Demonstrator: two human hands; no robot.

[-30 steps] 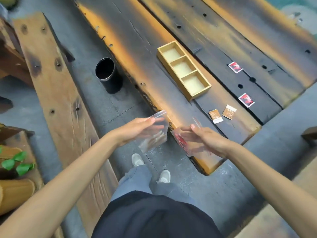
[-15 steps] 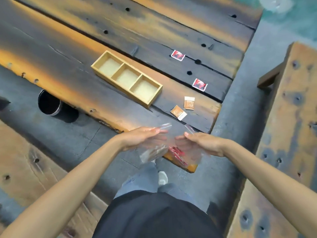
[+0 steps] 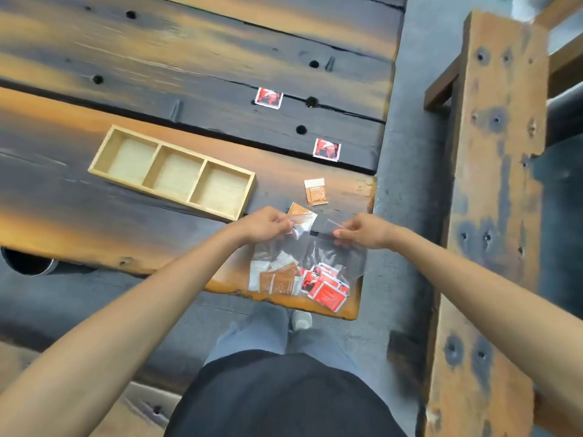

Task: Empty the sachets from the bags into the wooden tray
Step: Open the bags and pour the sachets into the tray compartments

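Two clear plastic bags hang side by side over the table's near right corner. My left hand point(image 3: 263, 224) pinches the top of the left bag point(image 3: 277, 272), which holds brown and white sachets. My right hand point(image 3: 362, 231) pinches the top of the right bag point(image 3: 328, 279), filled with red sachets. The wooden tray point(image 3: 172, 152), with three empty compartments, lies on the table to the upper left of my hands. Loose on the table are two red sachets point(image 3: 268, 97) point(image 3: 326, 148) and two brown ones point(image 3: 316, 191) point(image 3: 298, 210).
The dark plank table point(image 3: 189, 74) ends just right of the bags. A wooden bench point(image 3: 492, 184) runs along the right side. A black cylindrical bin point(image 3: 26, 261) stands on the floor at left. My legs and shoes are below the table edge.
The view has swung left to right, so the table now sits more squarely ahead. Both hands moved forward over the table corner, and the bags now hang lower with their sachets plainly visible.
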